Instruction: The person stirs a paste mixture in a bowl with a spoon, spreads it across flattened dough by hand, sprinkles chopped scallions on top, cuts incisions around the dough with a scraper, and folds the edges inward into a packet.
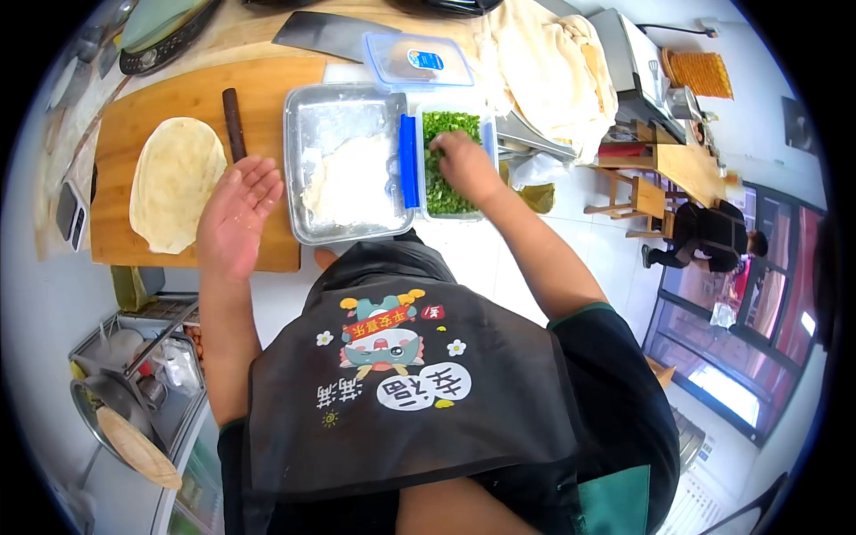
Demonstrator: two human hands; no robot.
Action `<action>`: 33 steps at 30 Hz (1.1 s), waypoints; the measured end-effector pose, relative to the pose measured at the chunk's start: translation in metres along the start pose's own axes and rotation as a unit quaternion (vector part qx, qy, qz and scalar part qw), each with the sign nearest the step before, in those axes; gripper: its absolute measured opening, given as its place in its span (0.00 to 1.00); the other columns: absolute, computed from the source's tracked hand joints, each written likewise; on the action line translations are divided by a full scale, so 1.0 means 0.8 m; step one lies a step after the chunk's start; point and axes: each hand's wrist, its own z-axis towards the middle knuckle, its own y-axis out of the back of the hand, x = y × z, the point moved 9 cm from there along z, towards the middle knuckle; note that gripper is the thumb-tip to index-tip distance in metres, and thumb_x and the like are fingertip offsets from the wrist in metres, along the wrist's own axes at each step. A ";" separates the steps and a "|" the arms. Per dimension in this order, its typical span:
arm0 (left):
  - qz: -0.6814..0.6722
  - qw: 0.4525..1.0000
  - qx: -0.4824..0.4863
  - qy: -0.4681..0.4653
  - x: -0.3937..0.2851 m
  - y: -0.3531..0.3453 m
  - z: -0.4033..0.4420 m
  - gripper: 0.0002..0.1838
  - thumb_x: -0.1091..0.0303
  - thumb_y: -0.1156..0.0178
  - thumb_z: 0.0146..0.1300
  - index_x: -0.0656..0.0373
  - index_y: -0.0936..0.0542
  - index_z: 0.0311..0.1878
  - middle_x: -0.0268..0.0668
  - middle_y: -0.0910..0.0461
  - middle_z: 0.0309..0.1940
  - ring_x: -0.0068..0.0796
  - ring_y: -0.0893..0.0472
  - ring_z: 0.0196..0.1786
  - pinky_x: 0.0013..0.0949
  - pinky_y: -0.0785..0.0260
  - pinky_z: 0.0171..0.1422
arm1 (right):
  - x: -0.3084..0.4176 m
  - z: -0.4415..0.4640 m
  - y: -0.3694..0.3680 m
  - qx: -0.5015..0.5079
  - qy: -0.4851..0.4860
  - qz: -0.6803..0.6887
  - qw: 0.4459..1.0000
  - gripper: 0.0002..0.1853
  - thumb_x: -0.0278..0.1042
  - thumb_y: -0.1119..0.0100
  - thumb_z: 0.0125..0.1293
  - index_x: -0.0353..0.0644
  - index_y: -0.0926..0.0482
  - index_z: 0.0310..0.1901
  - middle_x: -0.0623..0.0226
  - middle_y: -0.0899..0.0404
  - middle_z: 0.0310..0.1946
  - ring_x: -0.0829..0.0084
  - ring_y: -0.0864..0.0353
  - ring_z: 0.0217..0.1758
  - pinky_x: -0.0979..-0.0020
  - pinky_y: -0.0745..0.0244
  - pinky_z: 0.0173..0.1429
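Inside the small box (489,134) at the right, the fingers of the right hand (467,168) are bent down at the chopped greens (450,198); whether they pinch some pieces, I cannot tell. The left hand (239,217) is free of any object, with fingers extended and palm showing, just beside the flat dough (177,185). This dough lies on the wooden board (111,156), left of a dark rod (233,123). Between both hands stands a larger box (343,100) with white contents; a lid (397,64) lies at its far right.
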 end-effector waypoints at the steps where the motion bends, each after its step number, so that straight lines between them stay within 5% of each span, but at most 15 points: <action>1: 0.004 1.000 0.001 0.000 -0.005 0.010 -0.006 0.20 0.62 0.51 0.76 0.68 0.29 0.61 0.47 0.23 0.56 0.38 0.24 0.60 0.41 0.33 0.69 | -0.002 0.002 0.013 -0.052 0.061 0.025 0.996 0.12 0.24 0.40 0.60 0.43 0.20 0.46 0.54 0.20 0.42 0.66 0.17 0.43 0.65 0.20 0.39; 2: 0.008 1.000 0.003 0.001 -0.009 0.019 -0.012 0.20 0.62 0.52 0.76 0.68 0.29 0.61 0.47 0.24 0.57 0.38 0.24 0.61 0.41 0.33 0.69 | -0.025 0.005 0.012 0.002 -0.058 0.158 0.986 0.11 0.24 0.40 0.61 0.43 0.20 0.47 0.57 0.20 0.41 0.69 0.18 0.41 0.69 0.22 0.37; 4: 0.003 1.000 -0.016 0.013 -0.011 0.042 -0.022 0.20 0.62 0.52 0.76 0.68 0.29 0.62 0.47 0.24 0.57 0.38 0.25 0.62 0.42 0.33 0.70 | -0.042 -0.012 0.008 0.103 -0.285 0.407 0.862 0.11 0.26 0.40 0.65 0.42 0.20 0.48 0.63 0.21 0.39 0.75 0.20 0.37 0.75 0.25 0.34; 5: 0.000 1.000 -0.026 0.015 -0.013 0.051 -0.024 0.20 0.62 0.52 0.76 0.67 0.29 0.62 0.47 0.24 0.58 0.38 0.25 0.62 0.42 0.33 0.70 | -0.044 -0.016 0.009 0.107 -0.300 0.475 0.821 0.11 0.27 0.40 0.68 0.41 0.20 0.51 0.70 0.23 0.39 0.82 0.24 0.35 0.82 0.30 0.32; 8: -0.022 0.998 -0.059 0.008 -0.015 0.074 -0.036 0.20 0.62 0.50 0.75 0.67 0.28 0.61 0.46 0.23 0.57 0.38 0.24 0.61 0.42 0.34 0.71 | -0.039 -0.020 0.017 0.095 -0.327 0.588 0.734 0.09 0.27 0.43 0.70 0.43 0.22 0.50 0.74 0.26 0.36 0.83 0.28 0.31 0.81 0.36 0.27; 12: -0.100 0.993 -0.063 -0.016 -0.015 0.105 -0.065 0.18 0.63 0.49 0.75 0.66 0.26 0.59 0.45 0.21 0.54 0.38 0.21 0.58 0.42 0.31 0.70 | -0.035 -0.017 0.029 0.085 -0.336 0.619 0.705 0.15 0.28 0.43 0.71 0.41 0.23 0.57 0.74 0.26 0.37 0.83 0.27 0.31 0.84 0.37 0.23; 16: -0.100 0.985 -0.127 -0.054 -0.024 0.126 -0.099 0.18 0.64 0.48 0.74 0.67 0.26 0.58 0.45 0.20 0.54 0.37 0.20 0.56 0.41 0.28 0.66 | 0.032 0.027 0.022 0.168 -0.237 0.685 0.668 0.13 0.26 0.44 0.70 0.39 0.24 0.55 0.71 0.25 0.36 0.83 0.28 0.29 0.83 0.39 0.23; 25: -0.128 0.978 -0.145 -0.083 -0.053 0.213 -0.133 0.18 0.63 0.48 0.74 0.67 0.26 0.58 0.45 0.20 0.53 0.37 0.20 0.56 0.41 0.28 0.66 | 0.358 0.160 -0.076 0.321 -0.131 0.626 0.698 0.13 0.29 0.40 0.69 0.41 0.22 0.54 0.73 0.20 0.40 0.84 0.24 0.33 0.86 0.32 0.28; 30: -0.130 0.972 -0.183 -0.072 -0.093 0.272 -0.164 0.18 0.62 0.48 0.74 0.66 0.26 0.57 0.43 0.20 0.52 0.35 0.20 0.55 0.40 0.28 0.65 | 0.483 0.217 -0.188 0.331 -0.110 0.451 0.821 0.11 0.23 0.43 0.67 0.44 0.18 0.49 0.73 0.19 0.38 0.81 0.20 0.34 0.80 0.26 0.30; 33: -0.128 0.972 -0.183 -0.075 -0.108 0.319 -0.172 0.18 0.62 0.48 0.74 0.65 0.25 0.57 0.43 0.20 0.51 0.35 0.20 0.55 0.39 0.28 0.64 | 0.511 0.268 -0.223 0.280 0.039 0.235 0.930 0.12 0.25 0.44 0.66 0.42 0.18 0.49 0.68 0.17 0.38 0.78 0.17 0.33 0.76 0.21 0.33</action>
